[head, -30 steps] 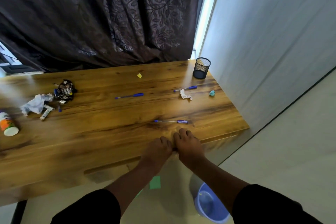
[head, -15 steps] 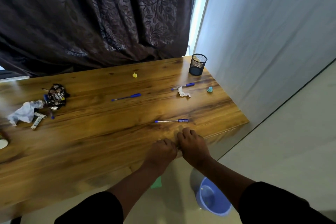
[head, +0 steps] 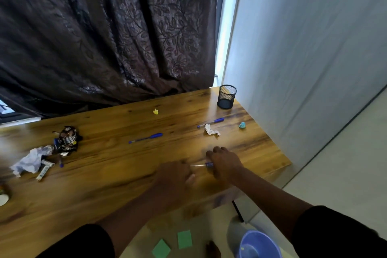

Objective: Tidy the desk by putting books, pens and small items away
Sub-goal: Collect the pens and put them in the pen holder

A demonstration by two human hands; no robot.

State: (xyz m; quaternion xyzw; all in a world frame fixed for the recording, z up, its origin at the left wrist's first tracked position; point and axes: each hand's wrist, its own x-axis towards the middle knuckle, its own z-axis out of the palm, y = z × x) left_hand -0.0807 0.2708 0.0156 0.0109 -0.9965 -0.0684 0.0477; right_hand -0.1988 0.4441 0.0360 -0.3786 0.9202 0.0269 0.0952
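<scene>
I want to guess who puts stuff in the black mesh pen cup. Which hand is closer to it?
Right. The right hand lies on the desk nearer the black mesh pen cup, over a blue pen. The left hand sits farther back, near the desk's front edge.

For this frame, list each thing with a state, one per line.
Black mesh pen cup: upright, no pens visible inside.
Nearest blue pen: flat on desk, under right hand.
Left hand: blurred, grip unclear.
Crumpled white paper: lying loose.
Blue plastic bin: open, on floor.

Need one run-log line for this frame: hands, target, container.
right hand: over nearest blue pen, grip unclear | left hand: curled beside pen, holds nothing visible | black mesh pen cup: upright, far corner
</scene>
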